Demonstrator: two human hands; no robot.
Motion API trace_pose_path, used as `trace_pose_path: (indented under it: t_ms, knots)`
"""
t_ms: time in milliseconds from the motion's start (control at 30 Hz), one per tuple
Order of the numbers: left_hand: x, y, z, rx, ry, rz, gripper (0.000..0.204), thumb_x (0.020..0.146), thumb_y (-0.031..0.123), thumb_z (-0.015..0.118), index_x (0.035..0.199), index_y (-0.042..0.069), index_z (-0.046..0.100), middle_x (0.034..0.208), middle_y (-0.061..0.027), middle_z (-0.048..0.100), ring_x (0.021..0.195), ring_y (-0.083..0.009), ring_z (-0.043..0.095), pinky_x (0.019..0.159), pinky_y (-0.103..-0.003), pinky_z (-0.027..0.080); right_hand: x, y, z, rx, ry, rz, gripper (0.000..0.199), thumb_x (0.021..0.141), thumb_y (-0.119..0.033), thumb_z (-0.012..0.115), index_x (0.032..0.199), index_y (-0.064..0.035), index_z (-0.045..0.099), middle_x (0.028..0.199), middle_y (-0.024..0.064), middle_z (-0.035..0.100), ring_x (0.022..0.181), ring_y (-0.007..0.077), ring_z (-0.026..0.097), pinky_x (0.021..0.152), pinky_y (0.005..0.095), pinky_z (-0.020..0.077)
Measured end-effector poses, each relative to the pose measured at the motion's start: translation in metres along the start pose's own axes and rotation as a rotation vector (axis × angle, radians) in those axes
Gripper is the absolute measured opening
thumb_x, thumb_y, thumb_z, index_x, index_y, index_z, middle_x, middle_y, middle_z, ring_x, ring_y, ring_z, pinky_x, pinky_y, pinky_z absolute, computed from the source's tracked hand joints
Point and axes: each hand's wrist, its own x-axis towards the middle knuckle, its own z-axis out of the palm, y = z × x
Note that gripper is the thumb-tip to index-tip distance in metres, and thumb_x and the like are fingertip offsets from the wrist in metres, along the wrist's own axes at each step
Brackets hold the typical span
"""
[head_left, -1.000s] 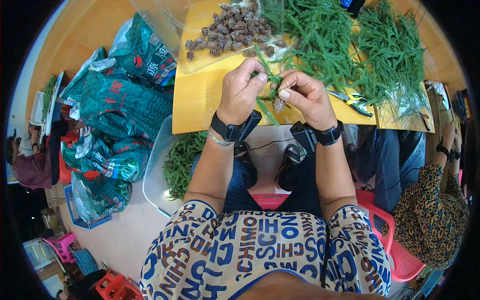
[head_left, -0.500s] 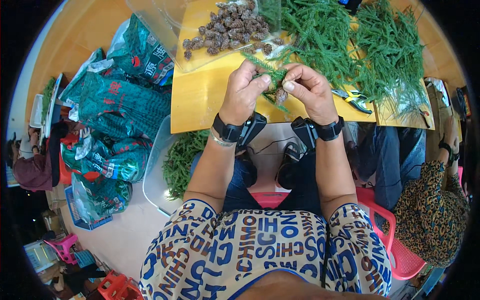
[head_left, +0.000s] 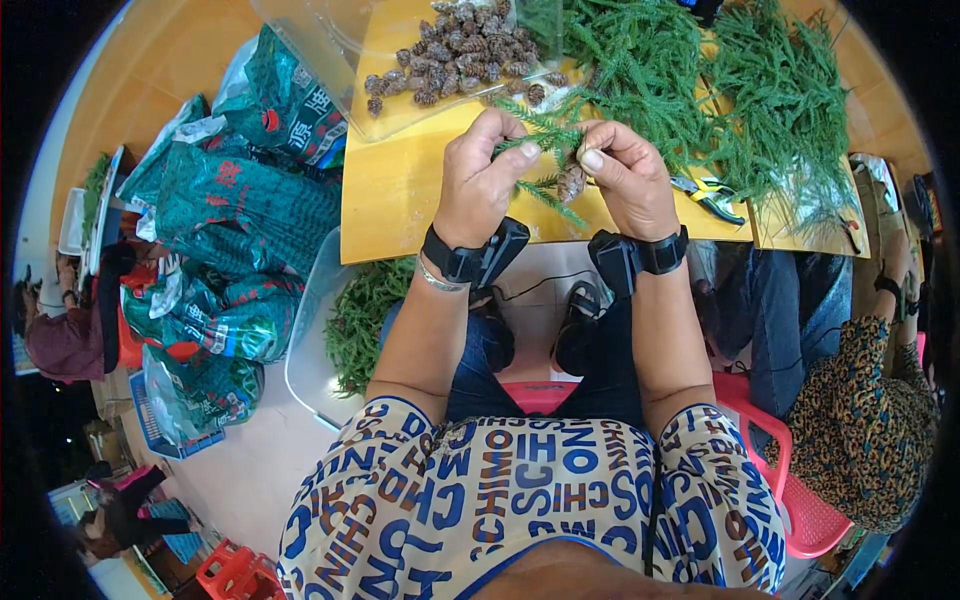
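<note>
We are sitting at a yellow wooden bench and working at its near edge, with a stack of green printed plastic bags heaped on the floor at our left and a loose heap of green conifer sprigs spread across the bench's far right. A clear plastic tray of small brown pine cones is lying on the bench just beyond our hands, and a pair of yellow-handled snips is resting beside our right wrist. Our left hand is closing its grip on a short green conifer sprig, thumb pressed down on the stem, while our right hand is pinching the same sprig together with one small brown pine cone that is hanging just below the fingers, between the two hands. We are judging this to be the joining step, cone being bound to greenery; the next move is likely calling for a steady pinch from the left while the right is turning or tightening the join.
</note>
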Motion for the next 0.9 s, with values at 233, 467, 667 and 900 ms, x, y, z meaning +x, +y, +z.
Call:
trace_pose_path:
  t_ms: [233, 467, 667, 900]
  knots:
    - [-0.003, 0.012, 0.009, -0.267, -0.003, -0.080, 0.012, 0.086, 0.010, 0.062, 0.093, 0.001, 0.057, 0.075, 0.0044, 0.051, 0.067, -0.0035, 0.043, 0.058, -0.019, 0.037, 0.002, 0.002, -0.005, -0.053, -0.057, 0.057, 0.009, 0.085, -0.009, 0.067, 0.091, -0.0050, 0.061, 0.101, 0.0018, 0.057, 0.088, 0.0101, 0.053, 0.083, 0.0259, 0.0416]
    - [0.000, -0.002, 0.010, -0.360, 0.138, -0.035, 0.012, 0.088, 0.009, 0.059, 0.096, 0.001, 0.055, 0.081, 0.0021, 0.053, 0.071, -0.0051, 0.045, 0.063, -0.022, 0.039, 0.004, 0.002, -0.001, -0.106, -0.070, -0.030, 0.007, 0.087, -0.010, 0.064, 0.091, -0.0048, 0.062, 0.119, 0.0099, 0.058, 0.105, 0.0162, 0.055, 0.091, 0.0297, 0.0427]
    - [0.003, -0.003, 0.006, -0.489, 0.235, 0.001, 0.013, 0.091, 0.010, 0.055, 0.099, 0.002, 0.052, 0.085, -0.0019, 0.056, 0.073, -0.0080, 0.049, 0.067, -0.025, 0.044, 0.008, -0.001, -0.003, -0.145, -0.068, -0.135, 0.006, 0.088, -0.011, 0.063, 0.090, -0.0050, 0.062, 0.133, 0.0164, 0.053, 0.118, 0.0211, 0.053, 0.094, 0.0340, 0.0443]
    - [0.001, -0.007, 0.014, -0.476, 0.335, 0.025, 0.016, 0.091, 0.012, 0.054, 0.102, 0.002, 0.051, 0.085, -0.0088, 0.060, 0.076, -0.0157, 0.056, 0.074, -0.028, 0.046, -0.001, 0.008, 0.023, -0.199, -0.044, -0.091, 0.006, 0.088, -0.009, 0.063, 0.088, -0.0039, 0.061, 0.116, 0.0097, 0.059, 0.105, 0.0184, 0.056, 0.085, 0.0291, 0.0465]
